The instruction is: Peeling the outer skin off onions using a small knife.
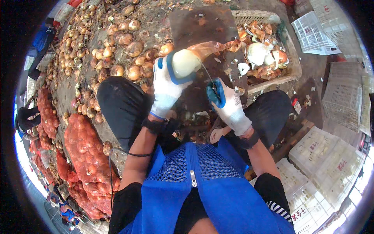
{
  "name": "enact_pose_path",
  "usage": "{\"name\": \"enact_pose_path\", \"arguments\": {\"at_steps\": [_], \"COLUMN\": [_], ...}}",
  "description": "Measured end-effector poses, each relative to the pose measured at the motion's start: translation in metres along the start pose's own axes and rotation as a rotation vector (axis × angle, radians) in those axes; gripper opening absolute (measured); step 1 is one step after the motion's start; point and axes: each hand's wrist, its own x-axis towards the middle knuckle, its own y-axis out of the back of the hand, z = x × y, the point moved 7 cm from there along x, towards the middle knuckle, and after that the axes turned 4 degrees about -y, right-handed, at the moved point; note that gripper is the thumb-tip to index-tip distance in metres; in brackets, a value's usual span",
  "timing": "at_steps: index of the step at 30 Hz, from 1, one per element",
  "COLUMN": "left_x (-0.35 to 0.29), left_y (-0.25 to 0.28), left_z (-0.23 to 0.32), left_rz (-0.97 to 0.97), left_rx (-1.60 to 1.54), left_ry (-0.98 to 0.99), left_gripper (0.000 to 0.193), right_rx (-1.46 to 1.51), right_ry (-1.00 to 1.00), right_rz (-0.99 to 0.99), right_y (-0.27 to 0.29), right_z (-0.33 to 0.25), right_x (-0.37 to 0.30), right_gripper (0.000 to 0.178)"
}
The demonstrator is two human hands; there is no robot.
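Observation:
My left hand (170, 84), in a white and blue work glove, is closed around a large peeled white onion (184, 64). A strip of brown onion skin (208, 48) trails from the onion's upper right side. Gloved the same way, my right hand (228, 100) grips a thin-bladed knife (206, 72), its handle hidden in the fingers. The blade points up and left, with its tip close beside the onion. Beneath both hands lies a dark, dirty board (202, 29) with bits of peel on it.
A pale plastic crate (295, 62) of peelings stands beyond my right hand. Many unpeeled onions (134, 49) cover the ground to the left, and red mesh sacks (87, 156) of onions lie nearer. White crates (329, 156) line the right side. A cable (130, 154) runs by my left forearm.

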Motion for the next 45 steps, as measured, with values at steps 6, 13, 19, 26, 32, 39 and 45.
{"name": "enact_pose_path", "arguments": {"at_steps": [6, 13, 19, 26, 32, 39, 45], "left_x": [0.001, 0.004, 0.005, 0.011, 0.016, 0.018, 0.025], "left_y": [-0.001, 0.0, 0.0, -0.004, -0.005, -0.006, -0.015], "left_z": [-0.006, 0.0, 0.003, 0.009, 0.017, 0.017, 0.01], "left_rz": [-0.002, 0.039, 0.077, 0.069, 0.067, 0.016, -0.031], "left_rx": [0.027, 0.068, 0.066, 0.105, 0.166, 0.189, 0.246], "left_ry": [0.016, -0.067, -0.045, -0.023, -0.044, -0.027, -0.015], "left_gripper": [0.074, 0.07, 0.068, 0.072, 0.073, 0.068, 0.07], "right_rx": [-0.183, -0.323, -0.416, -0.336, -0.315, -0.304, 0.105], "right_ry": [0.06, -0.01, -0.013, -0.081, -0.167, -0.218, -0.113], "right_rz": [0.053, 0.094, 0.125, 0.129, 0.059, 0.015, 0.122], "right_y": [-0.004, -0.01, -0.016, -0.018, -0.016, -0.008, -0.011], "right_z": [-0.001, 0.003, 0.007, 0.016, 0.024, 0.014, 0.039], "right_x": [0.003, 0.006, 0.009, 0.024, 0.028, 0.029, 0.037], "right_gripper": [0.023, 0.028, 0.031, 0.034, 0.041, 0.045, 0.042]}}
